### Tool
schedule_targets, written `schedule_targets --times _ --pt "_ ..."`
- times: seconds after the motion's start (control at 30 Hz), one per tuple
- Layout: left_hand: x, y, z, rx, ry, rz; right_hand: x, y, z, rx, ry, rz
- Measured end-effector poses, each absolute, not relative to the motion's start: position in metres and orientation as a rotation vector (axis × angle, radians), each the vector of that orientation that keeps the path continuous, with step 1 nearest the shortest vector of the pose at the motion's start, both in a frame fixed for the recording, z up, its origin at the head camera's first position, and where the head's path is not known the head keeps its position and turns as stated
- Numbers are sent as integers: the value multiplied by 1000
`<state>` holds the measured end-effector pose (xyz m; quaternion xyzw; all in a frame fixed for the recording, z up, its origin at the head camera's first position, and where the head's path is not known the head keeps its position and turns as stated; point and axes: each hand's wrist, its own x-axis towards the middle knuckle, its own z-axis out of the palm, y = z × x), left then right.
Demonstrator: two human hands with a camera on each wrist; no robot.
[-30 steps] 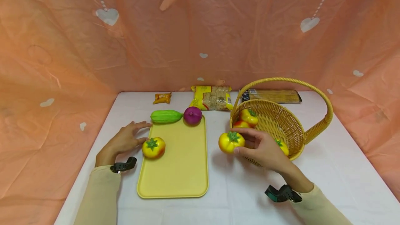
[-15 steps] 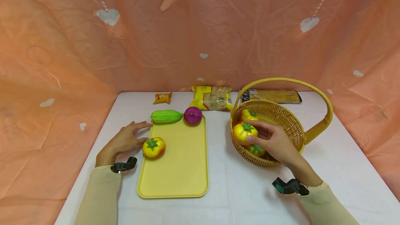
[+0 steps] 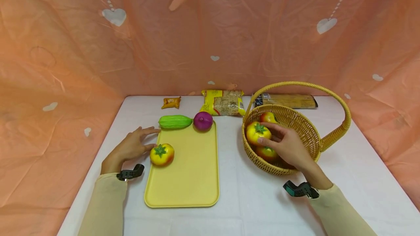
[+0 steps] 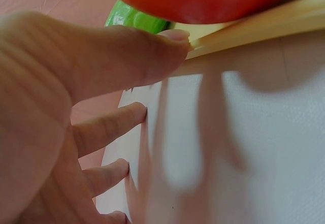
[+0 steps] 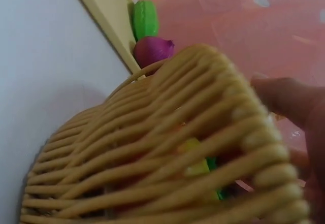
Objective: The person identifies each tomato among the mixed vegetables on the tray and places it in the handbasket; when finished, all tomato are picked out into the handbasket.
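Note:
My right hand (image 3: 288, 146) is inside the wicker basket (image 3: 303, 126), pinching a yellow tomato (image 3: 254, 134) with a green calyx between thumb and fingers near the left wall. Two more yellow-red tomatoes show beside it: one lower (image 3: 267, 154), one farther back (image 3: 268, 117). In the right wrist view the basket's woven wall (image 5: 152, 148) hides most of the hand and what it holds. At the left edge of the yellow tray (image 3: 185, 188) rests my left hand (image 3: 131, 145), fingers extended. Its thumb lies by the tray's rim, close to a tomato (image 3: 162, 154) on the tray.
A green bitter-melon-like vegetable (image 3: 175, 121) and a purple onion (image 3: 203, 121) lie at the tray's far edge. Behind stand a small orange packet (image 3: 171, 102), a yellow food bag (image 3: 224, 103) and a long noodle pack (image 3: 288, 101). The basket's tall handle (image 3: 298, 83) arches overhead.
My right hand has carried its tomato from outside the basket's left rim to inside it. The tomatoes within the basket have shifted. My left hand stays where it was.

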<state>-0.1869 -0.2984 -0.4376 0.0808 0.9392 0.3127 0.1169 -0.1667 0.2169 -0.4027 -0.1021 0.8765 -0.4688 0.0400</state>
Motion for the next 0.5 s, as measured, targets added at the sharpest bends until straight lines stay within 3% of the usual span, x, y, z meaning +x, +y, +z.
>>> schedule_targets --times 0.5 --pt "-187 -298 -436 214 2749 893 -173 211 -407 -413 3025 -1054"
